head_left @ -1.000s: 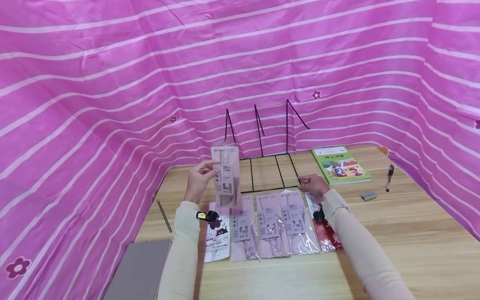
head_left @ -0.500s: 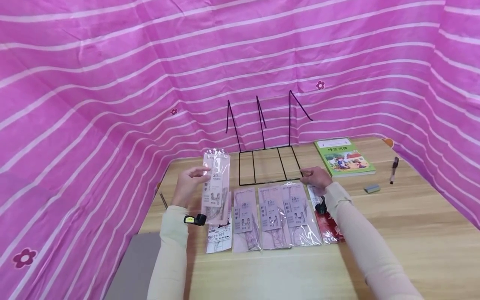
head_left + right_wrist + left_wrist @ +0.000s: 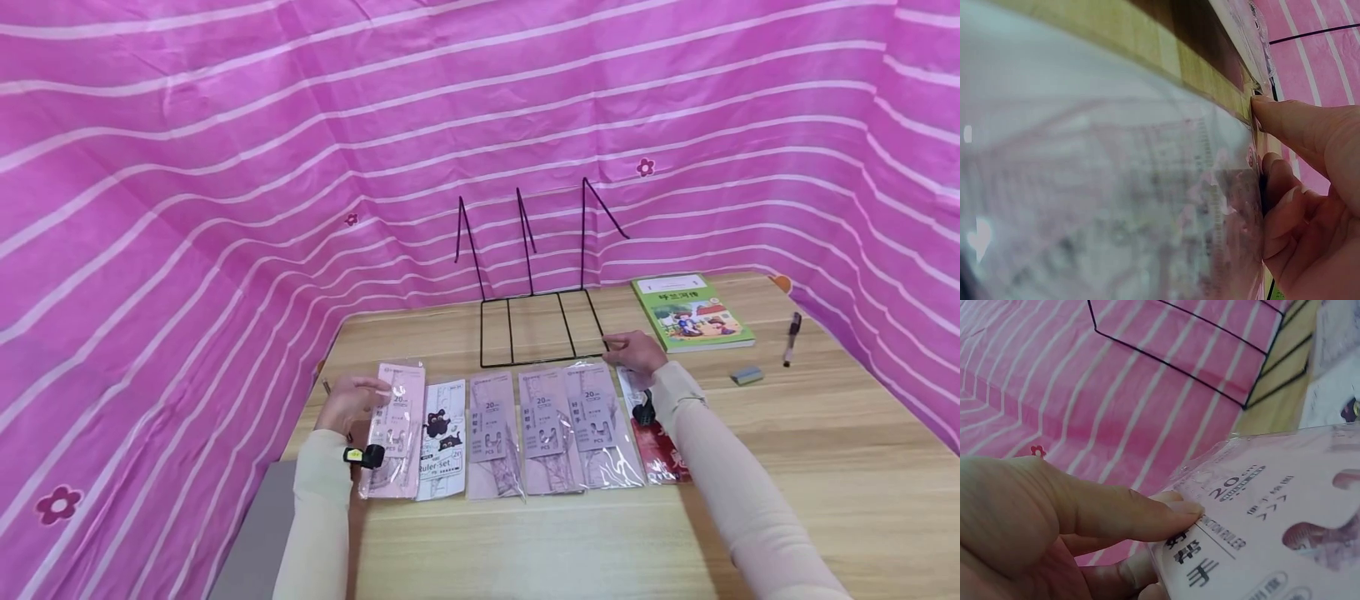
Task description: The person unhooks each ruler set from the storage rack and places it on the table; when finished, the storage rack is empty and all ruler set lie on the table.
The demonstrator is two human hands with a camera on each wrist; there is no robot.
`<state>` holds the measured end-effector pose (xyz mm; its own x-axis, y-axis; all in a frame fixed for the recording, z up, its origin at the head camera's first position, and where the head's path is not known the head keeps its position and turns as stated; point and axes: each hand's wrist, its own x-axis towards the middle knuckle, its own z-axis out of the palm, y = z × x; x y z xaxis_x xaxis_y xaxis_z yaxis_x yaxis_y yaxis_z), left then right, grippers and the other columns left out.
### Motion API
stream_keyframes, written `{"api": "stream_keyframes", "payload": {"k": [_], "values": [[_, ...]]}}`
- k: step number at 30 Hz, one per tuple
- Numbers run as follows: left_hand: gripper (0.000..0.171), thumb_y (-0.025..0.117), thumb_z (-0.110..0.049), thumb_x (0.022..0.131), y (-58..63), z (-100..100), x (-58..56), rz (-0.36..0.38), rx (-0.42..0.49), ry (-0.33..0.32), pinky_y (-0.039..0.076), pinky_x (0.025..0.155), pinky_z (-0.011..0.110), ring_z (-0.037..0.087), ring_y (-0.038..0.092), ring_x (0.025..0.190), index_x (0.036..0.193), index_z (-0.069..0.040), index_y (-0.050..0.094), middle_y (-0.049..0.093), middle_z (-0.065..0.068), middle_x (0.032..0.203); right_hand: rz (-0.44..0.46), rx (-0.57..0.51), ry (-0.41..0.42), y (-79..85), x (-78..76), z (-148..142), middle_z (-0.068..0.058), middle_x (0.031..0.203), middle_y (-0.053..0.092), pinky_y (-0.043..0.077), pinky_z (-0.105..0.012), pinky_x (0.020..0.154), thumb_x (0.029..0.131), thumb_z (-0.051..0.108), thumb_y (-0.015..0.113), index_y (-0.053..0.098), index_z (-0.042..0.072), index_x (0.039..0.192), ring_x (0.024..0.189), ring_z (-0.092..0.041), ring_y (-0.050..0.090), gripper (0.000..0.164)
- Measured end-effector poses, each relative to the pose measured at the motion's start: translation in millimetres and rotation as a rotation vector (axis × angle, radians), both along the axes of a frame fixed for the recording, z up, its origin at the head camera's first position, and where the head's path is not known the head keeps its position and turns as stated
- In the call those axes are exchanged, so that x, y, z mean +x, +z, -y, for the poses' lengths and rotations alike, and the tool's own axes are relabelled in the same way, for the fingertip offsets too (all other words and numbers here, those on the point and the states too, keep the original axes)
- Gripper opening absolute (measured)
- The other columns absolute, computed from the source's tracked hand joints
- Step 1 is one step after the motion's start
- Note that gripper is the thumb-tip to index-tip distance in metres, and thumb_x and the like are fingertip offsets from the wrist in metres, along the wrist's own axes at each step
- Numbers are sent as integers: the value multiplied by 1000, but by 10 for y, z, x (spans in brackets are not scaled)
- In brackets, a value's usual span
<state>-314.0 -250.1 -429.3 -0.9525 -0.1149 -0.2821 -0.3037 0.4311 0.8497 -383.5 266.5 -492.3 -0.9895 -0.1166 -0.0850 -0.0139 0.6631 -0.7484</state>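
In the head view my left hand (image 3: 347, 402) pinches the upper left edge of a pink ruler packet (image 3: 401, 446) lying leftmost in a row. The left wrist view shows my thumb on the face of this packet (image 3: 1235, 515). A white ruler-set packet (image 3: 442, 450) with black cats lies next to it, then several pink ruler packets (image 3: 489, 433). At the row's right end a red-and-white packet (image 3: 660, 454) is partly under my right forearm. My right hand (image 3: 636, 354) has its fingertips at a packet's top edge, beside the wire rack (image 3: 532, 363); whether they pinch cannot be told.
The black rack's three uprights (image 3: 583, 233) stand against the striped pink cloth (image 3: 300, 167). On the right are a green book (image 3: 693, 312), a small blue-grey block (image 3: 746, 376) and a black marker (image 3: 792, 337). A grey flat board (image 3: 262, 533) lies at front left.
My left hand has carried the pink ruler packet left and down, from above the row to the table left of the cat packet. The cat packet is now uncovered. My right hand has stayed put.
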Motion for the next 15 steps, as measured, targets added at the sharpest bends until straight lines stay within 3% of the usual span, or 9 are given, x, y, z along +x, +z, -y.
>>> {"api": "stream_keyframes", "payload": {"k": [4,9,12,15], "values": [[30,72,4,83,-85,23,37,14,-66,26,53,90,45,26,63,94,114,2,71,71,18,111,-22,22,9,-21,-4,-31,-27,137,55,41,-54,110,94,21,70,53,1,142,132,-48,49,55],[27,70,7,82,-194,8,52,0,-139,32,53,85,42,28,65,90,109,5,71,72,22,107,21,-31,-5,-33,-8,-56,-27,140,51,41,-53,110,94,21,70,51,3,144,133,-48,49,57],[25,71,7,79,-247,-1,49,-11,-217,16,46,91,48,33,62,95,104,5,72,71,23,107,22,-36,-2,-42,-7,-60,-28,140,51,42,-53,110,94,20,71,51,2,144,132,-48,49,57],[23,74,4,74,-282,-10,43,-22,-334,-3,34,99,64,38,61,100,97,1,74,72,21,105,15,-22,-4,-53,-6,-50,-26,140,53,43,-53,109,93,21,71,52,3,144,131,-48,51,57]]}}
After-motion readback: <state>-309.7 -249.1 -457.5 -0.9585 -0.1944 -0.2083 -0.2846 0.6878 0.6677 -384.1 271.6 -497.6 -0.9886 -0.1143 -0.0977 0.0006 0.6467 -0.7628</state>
